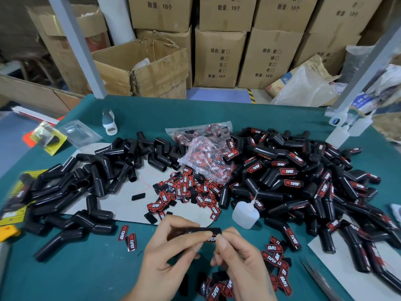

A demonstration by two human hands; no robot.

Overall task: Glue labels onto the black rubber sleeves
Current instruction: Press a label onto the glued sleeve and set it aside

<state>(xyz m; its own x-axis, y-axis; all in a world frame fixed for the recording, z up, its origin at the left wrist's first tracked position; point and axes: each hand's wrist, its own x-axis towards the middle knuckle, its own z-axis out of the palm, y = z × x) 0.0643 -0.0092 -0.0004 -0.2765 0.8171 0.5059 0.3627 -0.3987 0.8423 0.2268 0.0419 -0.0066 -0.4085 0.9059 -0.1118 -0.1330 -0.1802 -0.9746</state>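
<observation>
Between the two grips, low over the near edge of the counter (86, 268), a black sleeve (208, 231) is held with its long axis running left to right, nearly level. The left hand (171, 246) is closed round the sleeve's left part, its fingers curled over the top and the thumb underneath. The right hand (234, 255) pinches at the sleeve's right end, where a strip of red and white print, judged to be a label (211, 239), shows just under the sleeve, between the thumb tips; whether it is already stuck down cannot be told. The label thus lies at the right grip, so pressing it flat along the sleeve's axis is judged to fall to the right thumb, with the left grip as the brace. The glue bottle (245, 213) stands just beyond the right grip and slightly to its right, nearer that hand than the left. Loose labels (191, 192) are spread beyond both grips, and more lie right of and below the right grip. Unlabelled sleeves (97, 181) are heaped far left of the left grip, and labelled ones (303, 181) beyond and right of the right grip.
</observation>
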